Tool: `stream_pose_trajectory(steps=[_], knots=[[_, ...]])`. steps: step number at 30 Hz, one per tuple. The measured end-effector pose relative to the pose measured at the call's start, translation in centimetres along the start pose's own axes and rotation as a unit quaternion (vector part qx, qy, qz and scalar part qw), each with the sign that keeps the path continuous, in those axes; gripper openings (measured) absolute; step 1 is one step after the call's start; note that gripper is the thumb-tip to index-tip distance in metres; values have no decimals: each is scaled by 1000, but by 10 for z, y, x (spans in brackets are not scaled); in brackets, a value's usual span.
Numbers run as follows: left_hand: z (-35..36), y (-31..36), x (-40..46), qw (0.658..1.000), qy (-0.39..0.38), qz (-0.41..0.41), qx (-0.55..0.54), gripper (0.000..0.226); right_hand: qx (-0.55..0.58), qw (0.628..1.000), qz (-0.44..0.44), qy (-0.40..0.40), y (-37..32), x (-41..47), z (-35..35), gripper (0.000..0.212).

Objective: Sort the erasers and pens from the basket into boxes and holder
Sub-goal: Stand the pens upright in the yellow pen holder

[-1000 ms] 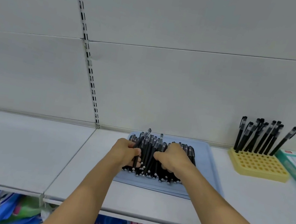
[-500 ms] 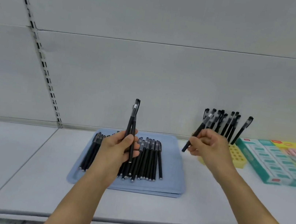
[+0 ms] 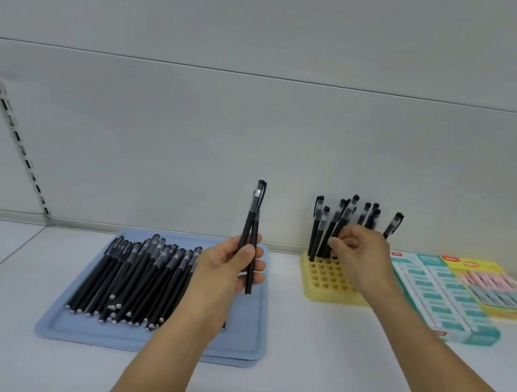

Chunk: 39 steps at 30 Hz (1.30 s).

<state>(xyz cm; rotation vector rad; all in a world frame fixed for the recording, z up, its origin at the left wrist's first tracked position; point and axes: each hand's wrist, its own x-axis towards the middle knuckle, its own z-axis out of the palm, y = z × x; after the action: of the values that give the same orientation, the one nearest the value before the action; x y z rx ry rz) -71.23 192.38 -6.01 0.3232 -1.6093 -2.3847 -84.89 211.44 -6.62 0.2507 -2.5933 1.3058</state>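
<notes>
At the far left we see the white shelf (image 3: 6, 259) bare, and on it, toward the middle, the blue tray (image 3: 228, 342) that carries the loose pens (image 3: 138, 275). They lie side by side, caps toward the wall, a stock that is easy to pick from. A good many are left, so we judge the pen sorting well short of done.

Above the tray's right part our left hand (image 3: 225, 274) is closed on two spare pens (image 3: 254, 228), held upright with caps up. We take this as a reserve: the left grip keeps the next ones ready so the right hand need not return to the tray each time.

Further right stands the yellow holder (image 3: 325, 279), a block of small holes, its back rows filled with standing pens (image 3: 317, 228) and its front rows empty. Our right hand (image 3: 361, 261) is over its rear half, fingers pinched on one pen (image 3: 342, 223) that leans among the standing ones, tip down toward a hole. Whether the tip has entered a hole we cannot tell, since the hand hides it and the pen is blurred. The next move seems to call for seating it without knocking its neighbours.

At the far right, just beside the holder, lie the teal eraser boxes (image 3: 446, 301) and a yellow box (image 3: 497, 292) of pink and blue erasers, apparently filled.
</notes>
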Motion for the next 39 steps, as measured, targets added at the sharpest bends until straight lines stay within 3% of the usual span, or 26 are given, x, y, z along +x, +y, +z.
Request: stream_pose_trajectory(steps=[8, 14, 18, 21, 24, 27, 34, 37, 39], knots=[[13, -10, 5, 1000, 5, -4, 2, 20, -45, 998, -41, -9, 5, 1, 11, 6], [21, -15, 8, 1000, -11, -9, 3, 21, -78, 996, -2, -39, 7, -4, 14, 10], [24, -17, 9, 1000, -22, -9, -7, 21, -165, 985, -35, -23, -8, -16, 1, 19], [31, -19, 9, 998, -56, -7, 5, 21, -4, 993, -105, -58, -36, -33, -8, 11], [40, -21, 6, 993, -114, -6, 19, 21, 196, 964, -82, -161, -62, -36, -22, 8], [46, -20, 6, 989, -147, 7, 33, 20, 228, 956, -54, -176, -65, -33, -37, 7], [58, -27, 6, 987, -141, 21, 77, 19, 172, 971, -52, -156, -63, -31, -47, 8], [54, -29, 12, 992, -67, 47, 98, 20, 170, 982, -54, -67, -55, -20, -54, 6], [46, -28, 16, 993, -21, 53, 100, 20, 107, 992, -65, -4, -45, -8, -57, 11]])
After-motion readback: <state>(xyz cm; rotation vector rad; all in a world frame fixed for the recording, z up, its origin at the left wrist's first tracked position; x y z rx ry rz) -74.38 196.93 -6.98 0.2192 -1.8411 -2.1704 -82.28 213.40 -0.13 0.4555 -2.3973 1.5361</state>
